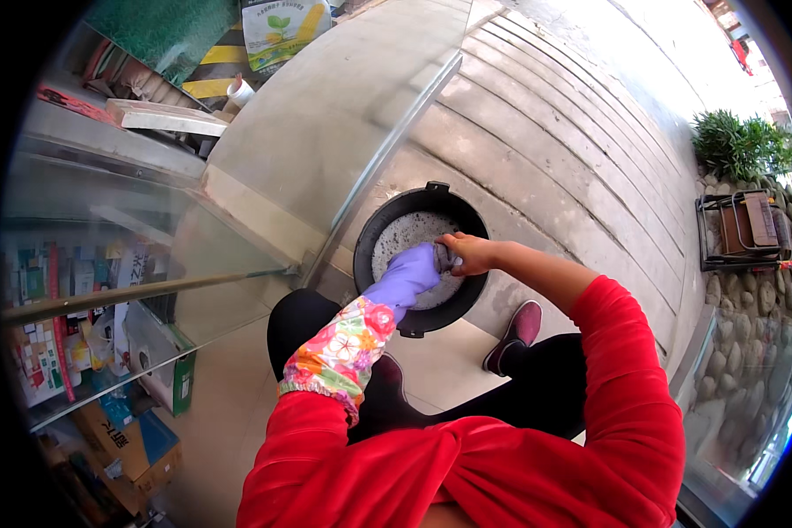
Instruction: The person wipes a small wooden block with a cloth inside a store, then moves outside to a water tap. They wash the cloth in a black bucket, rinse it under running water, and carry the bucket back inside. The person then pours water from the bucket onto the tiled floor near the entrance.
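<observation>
A round black basin [422, 325] of sudsy water [409, 229] stands on the floor between my feet. My left hand [414, 272], in a purple rubber glove with a flowered cuff, reaches over the basin. Bare, my right hand [470, 253] comes in from the right and grips a wet dark grey cloth [445, 259] over the suds. The cloth touches the gloved hand at its far end; the gloved fingers are hidden, so their hold on it cannot be told.
Close by at the left is a glass door's edge [396, 152]. Further left, goods and a cardboard box [132, 455] lie behind glass. Grooved paving [534, 145] runs ahead. Folded chairs [746, 228] and a leafy plant [742, 145] stand by a stone-studded wall [746, 294] at right.
</observation>
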Motion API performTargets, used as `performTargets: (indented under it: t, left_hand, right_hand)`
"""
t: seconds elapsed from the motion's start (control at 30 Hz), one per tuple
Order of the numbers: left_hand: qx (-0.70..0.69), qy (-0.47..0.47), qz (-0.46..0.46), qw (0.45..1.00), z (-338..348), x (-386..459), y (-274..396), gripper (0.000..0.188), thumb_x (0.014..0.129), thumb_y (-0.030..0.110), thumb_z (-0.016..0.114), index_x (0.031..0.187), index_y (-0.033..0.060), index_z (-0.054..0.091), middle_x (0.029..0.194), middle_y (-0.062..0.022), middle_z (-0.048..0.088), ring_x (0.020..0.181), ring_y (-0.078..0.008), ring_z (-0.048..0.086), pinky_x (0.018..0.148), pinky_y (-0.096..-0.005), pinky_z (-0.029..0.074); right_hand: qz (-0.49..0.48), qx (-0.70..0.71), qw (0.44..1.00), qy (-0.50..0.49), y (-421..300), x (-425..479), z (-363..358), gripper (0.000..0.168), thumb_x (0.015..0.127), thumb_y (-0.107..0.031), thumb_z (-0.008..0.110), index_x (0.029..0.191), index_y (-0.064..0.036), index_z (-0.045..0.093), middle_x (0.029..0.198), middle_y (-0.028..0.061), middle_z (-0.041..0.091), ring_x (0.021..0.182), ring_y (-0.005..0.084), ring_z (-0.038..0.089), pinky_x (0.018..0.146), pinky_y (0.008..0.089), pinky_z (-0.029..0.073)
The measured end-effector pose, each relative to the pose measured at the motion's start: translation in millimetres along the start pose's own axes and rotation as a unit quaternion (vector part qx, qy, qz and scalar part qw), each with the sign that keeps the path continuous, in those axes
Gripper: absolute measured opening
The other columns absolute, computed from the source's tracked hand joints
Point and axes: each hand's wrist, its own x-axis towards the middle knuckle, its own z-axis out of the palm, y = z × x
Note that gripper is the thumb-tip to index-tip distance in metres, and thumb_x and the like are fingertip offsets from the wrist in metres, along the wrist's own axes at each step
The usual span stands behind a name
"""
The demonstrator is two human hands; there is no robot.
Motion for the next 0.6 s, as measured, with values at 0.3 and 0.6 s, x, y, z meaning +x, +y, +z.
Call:
performTargets:
  t: [0.3,0.6]
  left_hand:
    - [0.129,0.186,-0.008,0.974,-79,2,55,0.028,0.073,0.028,0.063,0.086,0.0029,0.064,0.122,-0.0254,0.047,0.107,-0.0413,0.051,0.091,-0.0477,0.042]
    - [0.17,0.059,-0.152,0.972,-81,12,-32,0.029,0.065,0.025,0.069,0.086,0.0054,0.066,0.11,-0.0264,0.055,0.102,-0.0395,0.055,0.083,-0.0414,0.047]
  right_hand:
    - [0.194,0.017,0.924,0.328,54,-49,34,0.071,0.076,-0.028,0.067,0.128,0.006,0.032,0.124,0.0231,0.041,0.115,0.035,0.042,0.099,0.0394,0.036]
    - [0.263,0.684,0.678,-0.053,70,-25,70,0.038,0.081,-0.014,0.063,0.111,0.004,0.049,0.084,0.0179,0.062,0.069,0.0308,0.065,0.059,0.0453,0.057]
